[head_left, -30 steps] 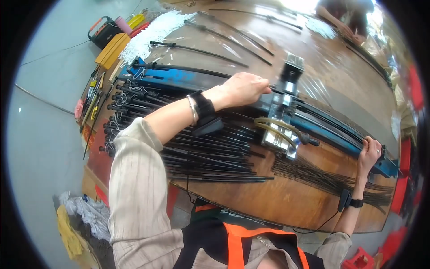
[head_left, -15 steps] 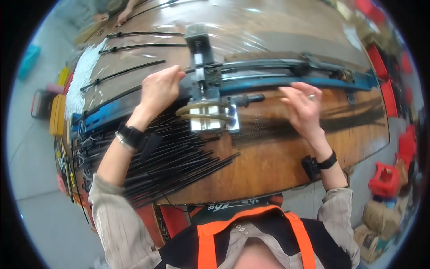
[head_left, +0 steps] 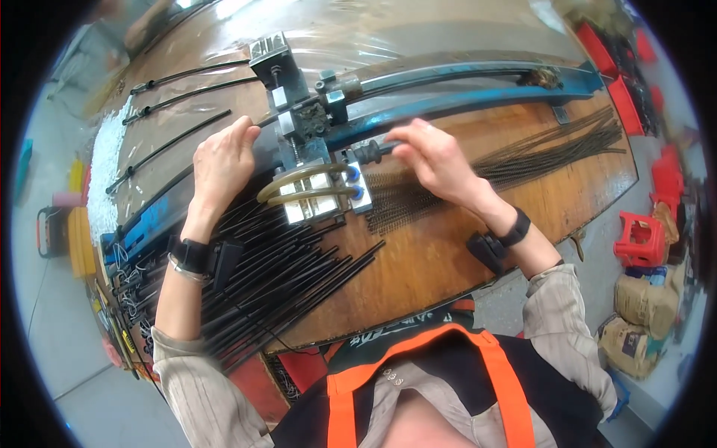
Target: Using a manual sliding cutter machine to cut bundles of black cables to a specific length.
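Note:
A metal clamping fixture (head_left: 306,119) with a small pneumatic cylinder and curved yellowish hoses (head_left: 299,187) stands on a blue rail (head_left: 478,93). Just left of the fixture, my left hand (head_left: 224,160) is closed around a thin black tube that runs into it; most of the gripped part is hidden by the fingers. On the fixture's right side, my right hand (head_left: 437,160) has its thumb and fingers closed on the end of a black lever handle (head_left: 368,151).
A pile of black tubes (head_left: 276,276) lies before the fixture. Coiled dark springs (head_left: 493,175) lie on the wooden table (head_left: 418,261) at right. Several black cables rest at the far left by white material (head_left: 112,172). A red stool (head_left: 641,239) stands right.
My right hand has moved left onto the lever handle, from which it was apart. The view has shifted, so the fixture appears further left. My left hand stays beside it.

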{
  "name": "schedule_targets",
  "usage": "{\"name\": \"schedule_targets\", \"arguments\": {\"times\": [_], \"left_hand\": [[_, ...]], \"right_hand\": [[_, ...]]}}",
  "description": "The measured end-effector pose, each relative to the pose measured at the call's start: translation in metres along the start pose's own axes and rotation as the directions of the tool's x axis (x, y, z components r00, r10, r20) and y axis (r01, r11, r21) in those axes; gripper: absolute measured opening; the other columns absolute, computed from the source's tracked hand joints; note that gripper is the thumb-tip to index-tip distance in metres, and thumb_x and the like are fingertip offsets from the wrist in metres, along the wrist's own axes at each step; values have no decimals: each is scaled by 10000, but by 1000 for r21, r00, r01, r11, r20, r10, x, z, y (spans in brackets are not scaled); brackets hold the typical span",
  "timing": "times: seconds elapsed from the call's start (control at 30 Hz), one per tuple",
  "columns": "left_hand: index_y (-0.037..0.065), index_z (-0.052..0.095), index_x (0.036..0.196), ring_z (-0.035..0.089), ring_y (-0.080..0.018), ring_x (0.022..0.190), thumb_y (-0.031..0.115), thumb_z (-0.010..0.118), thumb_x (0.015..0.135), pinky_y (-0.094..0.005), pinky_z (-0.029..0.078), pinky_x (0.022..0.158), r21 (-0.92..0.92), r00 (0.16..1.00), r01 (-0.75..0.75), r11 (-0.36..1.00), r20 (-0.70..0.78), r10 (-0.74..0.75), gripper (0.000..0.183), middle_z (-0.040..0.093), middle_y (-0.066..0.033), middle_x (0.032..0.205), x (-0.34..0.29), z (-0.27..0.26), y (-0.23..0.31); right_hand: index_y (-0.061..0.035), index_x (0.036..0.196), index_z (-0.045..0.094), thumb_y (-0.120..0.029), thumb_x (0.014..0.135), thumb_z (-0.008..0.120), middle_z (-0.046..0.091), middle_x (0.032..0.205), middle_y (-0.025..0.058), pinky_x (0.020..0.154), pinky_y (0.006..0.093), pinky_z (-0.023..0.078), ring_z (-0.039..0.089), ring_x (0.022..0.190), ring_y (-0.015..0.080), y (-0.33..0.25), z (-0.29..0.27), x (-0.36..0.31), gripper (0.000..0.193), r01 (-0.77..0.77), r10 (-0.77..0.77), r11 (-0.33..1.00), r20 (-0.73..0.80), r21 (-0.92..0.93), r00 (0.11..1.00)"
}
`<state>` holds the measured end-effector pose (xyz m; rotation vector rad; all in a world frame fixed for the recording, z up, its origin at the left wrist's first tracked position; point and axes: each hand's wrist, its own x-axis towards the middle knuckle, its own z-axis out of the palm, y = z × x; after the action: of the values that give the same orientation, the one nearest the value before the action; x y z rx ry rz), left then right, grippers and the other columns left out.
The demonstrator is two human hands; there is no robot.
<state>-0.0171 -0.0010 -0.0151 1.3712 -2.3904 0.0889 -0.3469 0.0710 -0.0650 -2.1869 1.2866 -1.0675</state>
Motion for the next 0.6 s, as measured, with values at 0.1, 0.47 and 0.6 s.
{"name": "schedule_targets", "arguments": {"times": [0.1,0.47,0.6], "left_hand": [[71,559,892,633,-395,774,264,532,990,-476,485,645,-2,1000,-5,1000,10,5,218,639,-166,777,-2,2,1],[75,580,1045,635,-326,823,103,594,923,-418,496,718,241,877,-406,881,-169,450,126,632,-116,899,10,-27,-70],[115,602,1092,629,-258,834,116,641,888,-386,480,774,413,898,-330,849,-142,417,207,634,-62,883,-31,-31,-100]], "right_hand": [[-39,1076,643,-199,921,662,638,892,144,670,342,488,630,825,306,5,9,-5,224,162,-154,986,-146,42,977],[-55,919,637,-264,790,786,585,858,103,765,424,460,582,829,339,3,5,-45,288,271,-221,933,216,-237,951],[-46,881,637,-185,777,793,585,850,108,760,422,456,575,817,331,-11,12,-40,233,351,-304,899,204,-261,930]]}}
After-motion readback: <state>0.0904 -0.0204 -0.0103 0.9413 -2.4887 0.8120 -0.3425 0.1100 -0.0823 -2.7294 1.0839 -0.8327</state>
